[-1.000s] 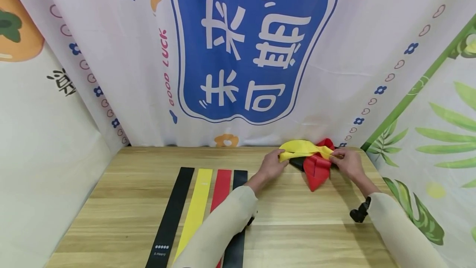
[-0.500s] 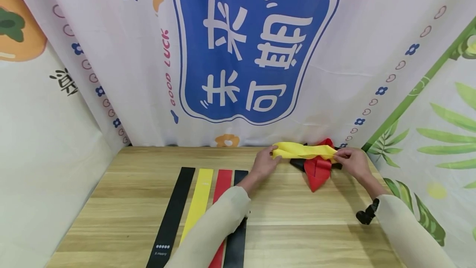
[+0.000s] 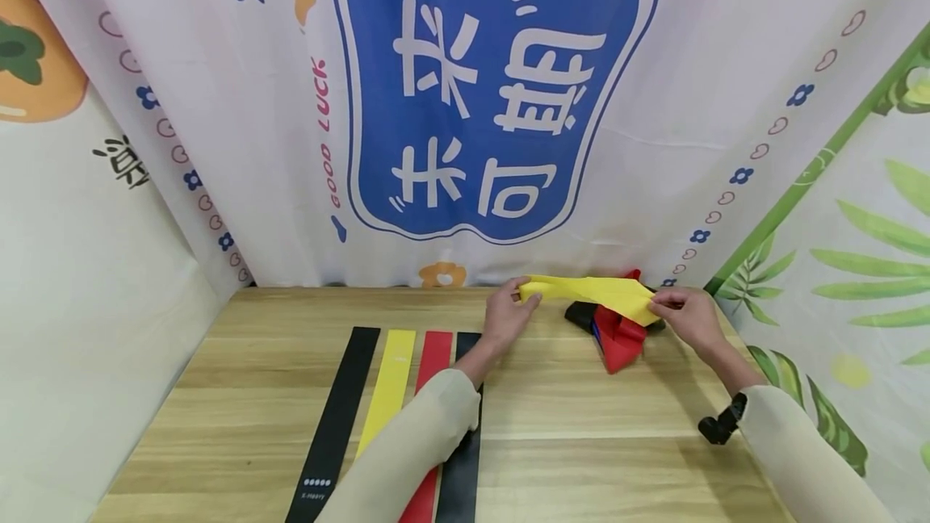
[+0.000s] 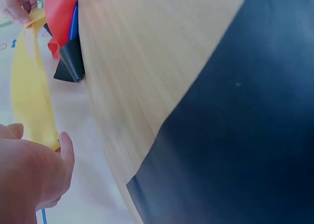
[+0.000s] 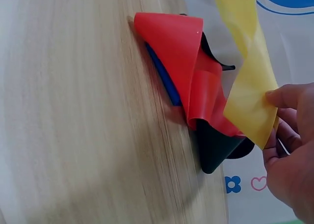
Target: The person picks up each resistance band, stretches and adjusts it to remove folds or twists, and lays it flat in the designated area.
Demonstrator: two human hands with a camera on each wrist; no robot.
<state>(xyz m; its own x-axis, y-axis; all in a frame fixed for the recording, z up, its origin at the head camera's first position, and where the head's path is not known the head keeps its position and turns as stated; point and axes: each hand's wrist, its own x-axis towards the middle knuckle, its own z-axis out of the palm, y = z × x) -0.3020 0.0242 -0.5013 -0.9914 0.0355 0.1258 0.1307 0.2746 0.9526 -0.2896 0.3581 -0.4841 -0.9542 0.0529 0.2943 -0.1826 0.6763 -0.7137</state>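
A yellow resistance band (image 3: 581, 289) is stretched out above the back right of the table, between both hands. My left hand (image 3: 506, 315) grips its left end, with thumb and fingers on the edges in the left wrist view. My right hand (image 3: 689, 318) pinches the other end between thumb and fingers, where the band (image 5: 252, 94) twists. Just below it lies a crumpled heap: a red band (image 5: 171, 40) folded over a black band (image 5: 218, 148), with a strip of blue (image 5: 164, 76) peeping out underneath.
Flat bands lie side by side at the table's left centre: black (image 3: 330, 426), yellow (image 3: 388, 386), red (image 3: 433, 357) and a dark one (image 3: 460, 474). My left forearm crosses over some of them. A printed curtain (image 3: 276, 144) hangs at the table's back edge.
My left hand has moved left, drawing the yellow band out longer and flatter. The right hand has shifted slightly right. Some blue now shows beside the red band in the heap.
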